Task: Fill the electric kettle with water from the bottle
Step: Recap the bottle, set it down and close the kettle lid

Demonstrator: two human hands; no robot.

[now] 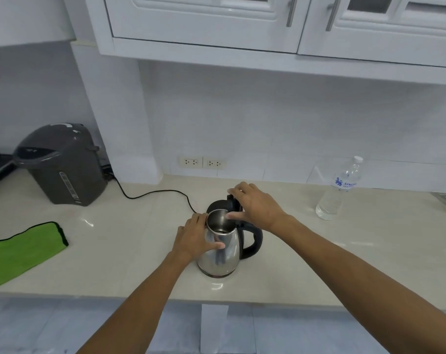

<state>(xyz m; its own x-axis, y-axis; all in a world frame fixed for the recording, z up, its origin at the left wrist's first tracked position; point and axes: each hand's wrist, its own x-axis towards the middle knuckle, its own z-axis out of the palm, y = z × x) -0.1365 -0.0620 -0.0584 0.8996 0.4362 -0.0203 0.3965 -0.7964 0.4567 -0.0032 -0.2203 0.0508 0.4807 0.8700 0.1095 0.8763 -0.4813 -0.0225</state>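
A steel electric kettle [228,254] with a black handle stands on the counter near its front edge. Its black lid [218,206] is swung up and back, so the inside shows. My left hand [195,237] wraps the kettle's left side just under the rim. My right hand [255,203] rests on the raised lid and the top of the handle, thumb at the rim. A clear water bottle [340,189] with a white cap stands upright at the right, near the wall, apart from both hands.
A grey water dispenser pot [61,164] stands at the back left, and a black cord [153,192] runs across the counter to the kettle. A green cloth [23,251] lies at the left edge. Wall sockets [201,162] sit behind; cabinets [268,21] hang overhead.
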